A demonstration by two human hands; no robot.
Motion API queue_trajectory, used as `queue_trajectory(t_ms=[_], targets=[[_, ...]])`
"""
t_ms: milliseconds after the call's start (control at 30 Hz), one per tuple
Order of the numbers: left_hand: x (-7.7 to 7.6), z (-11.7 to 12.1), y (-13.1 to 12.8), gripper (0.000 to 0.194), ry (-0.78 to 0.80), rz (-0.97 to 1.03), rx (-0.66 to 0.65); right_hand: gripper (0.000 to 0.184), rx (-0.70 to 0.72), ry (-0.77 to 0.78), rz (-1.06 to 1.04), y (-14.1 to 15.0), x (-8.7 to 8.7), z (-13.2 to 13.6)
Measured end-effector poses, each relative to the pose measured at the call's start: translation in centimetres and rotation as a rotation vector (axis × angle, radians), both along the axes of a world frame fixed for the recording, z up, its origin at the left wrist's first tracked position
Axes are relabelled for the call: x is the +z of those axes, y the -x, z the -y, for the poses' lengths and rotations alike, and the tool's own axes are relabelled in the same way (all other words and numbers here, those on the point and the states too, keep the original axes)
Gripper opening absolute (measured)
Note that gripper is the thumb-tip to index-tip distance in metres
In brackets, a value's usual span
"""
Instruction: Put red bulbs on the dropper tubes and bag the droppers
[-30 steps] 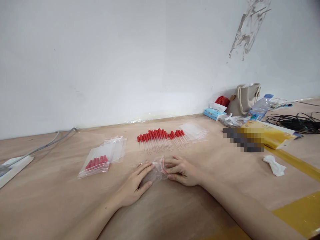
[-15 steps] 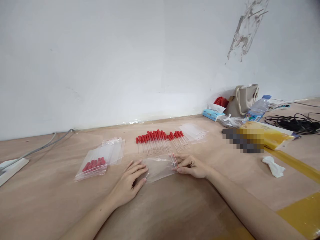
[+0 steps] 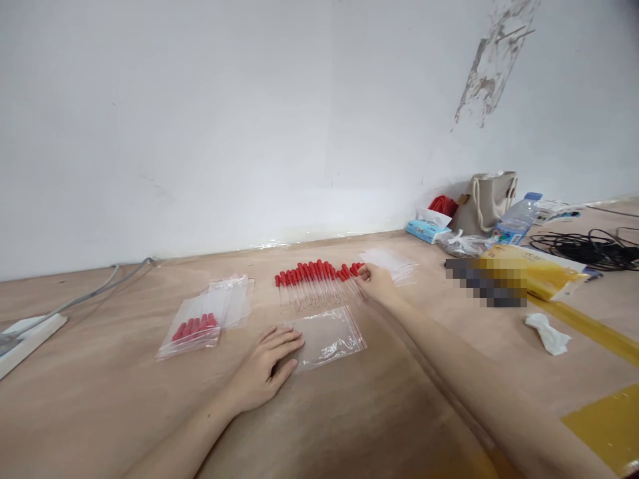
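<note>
My left hand lies flat with fingers stretched, its fingertips on the left end of a clear zip bag with a red seal line at its right end. No contents show in this bag. Behind it lies a row of droppers with red bulbs and thin clear stems. At the right end of the row, my right hand pinches the red bulb of a dropper, partly hidden by the fingers. To the left, a zip bag with several red-bulbed droppers lies on other clear bags.
A stack of clear bags lies behind my right hand. Farther right are a tissue pack, a cloth bag, a bottle, a yellow packet, black cables and a crumpled tissue. A power strip sits left.
My right hand has let go of the clear bag's sealed end and moved back to the right end of the dropper row. The bag now lies flat; my left hand stays at its left end.
</note>
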State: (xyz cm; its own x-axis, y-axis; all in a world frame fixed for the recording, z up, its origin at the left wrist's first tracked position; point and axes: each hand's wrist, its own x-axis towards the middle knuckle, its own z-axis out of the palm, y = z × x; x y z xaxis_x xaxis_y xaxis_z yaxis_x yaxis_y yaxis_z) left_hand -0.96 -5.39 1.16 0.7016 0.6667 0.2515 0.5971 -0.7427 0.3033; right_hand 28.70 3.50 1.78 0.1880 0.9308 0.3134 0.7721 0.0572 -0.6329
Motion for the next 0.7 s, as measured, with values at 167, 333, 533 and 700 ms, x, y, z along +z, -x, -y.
queue_trajectory(t_ms=[167,333,533,700], targets=[[-0.1,0.1,0.1,0.035,-0.003,0.033,-0.006,0.023,-0.096,0.080,0.032,1.5,-0.1,-3.5],[0.0,0.1,0.1,0.035,0.009,0.030,-0.006,0.019,-0.117,0.174,0.033,2.6,-0.1,-4.0],[0.0,0.1,0.2,0.035,0.018,0.011,-0.004,0.036,-0.038,0.131,-0.009,2.2,1.6,-2.0],[0.3,0.1,0.0,0.036,0.023,-0.008,-0.007,0.056,0.098,0.091,-0.270,0.0,0.7,2.9]])
